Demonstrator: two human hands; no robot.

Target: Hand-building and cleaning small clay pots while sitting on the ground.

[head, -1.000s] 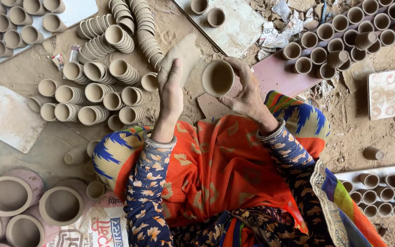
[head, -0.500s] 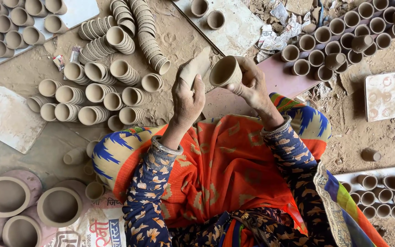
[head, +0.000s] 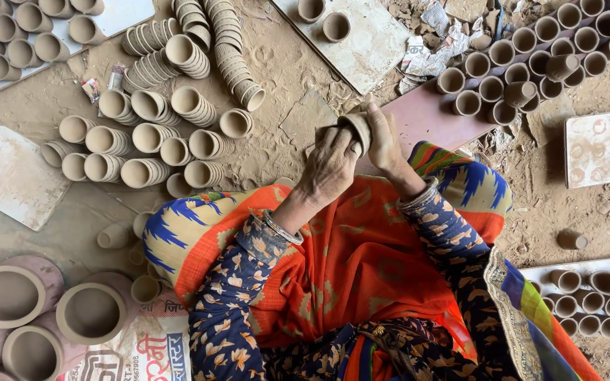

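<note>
Both hands close on one small unfired clay cup [head: 356,127], held above the lap: left hand [head: 330,168] wraps its near side, right hand [head: 384,137] cups its far side, fingers curled tight. Left of the grip lie stacked clay cups [head: 151,134]; beyond it, a pale tile [head: 372,44] carrying two cups.

Bare sandy ground [head: 287,77] lies open just beyond the left hand [head: 330,166] and right hand [head: 384,137]. To the left, rows of stacked clay cups [head: 153,137] block the way. To the right, upright cups on a pink board [head: 425,116] crowd close. Far ahead, a pale tile [head: 372,42] carries two cups.
</note>
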